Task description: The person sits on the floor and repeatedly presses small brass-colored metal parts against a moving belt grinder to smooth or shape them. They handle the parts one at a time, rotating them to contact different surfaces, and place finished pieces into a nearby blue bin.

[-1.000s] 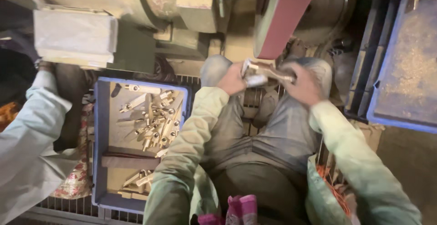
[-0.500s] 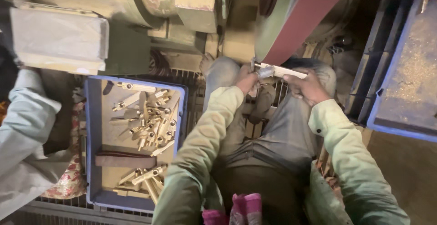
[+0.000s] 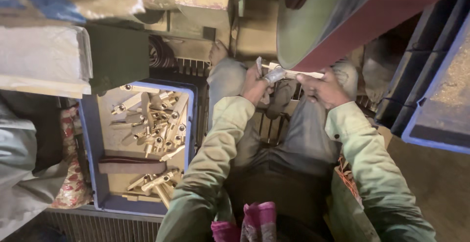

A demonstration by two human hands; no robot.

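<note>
The left hand (image 3: 254, 83) and right hand (image 3: 320, 87) were clamped on a metal fitting (image 3: 289, 74), held against the sanding belt (image 3: 387, 21); steady, even pressure with fingers clear would likely serve best.

Dim warm light from above; deep shadows at the edges; slight motion blur; wide-angle stretching.

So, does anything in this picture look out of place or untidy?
Mostly no. Both hands, left and right, hold a metal part at the red belt. The brass parts lie jumbled in the blue crate, pointing every way.
</note>
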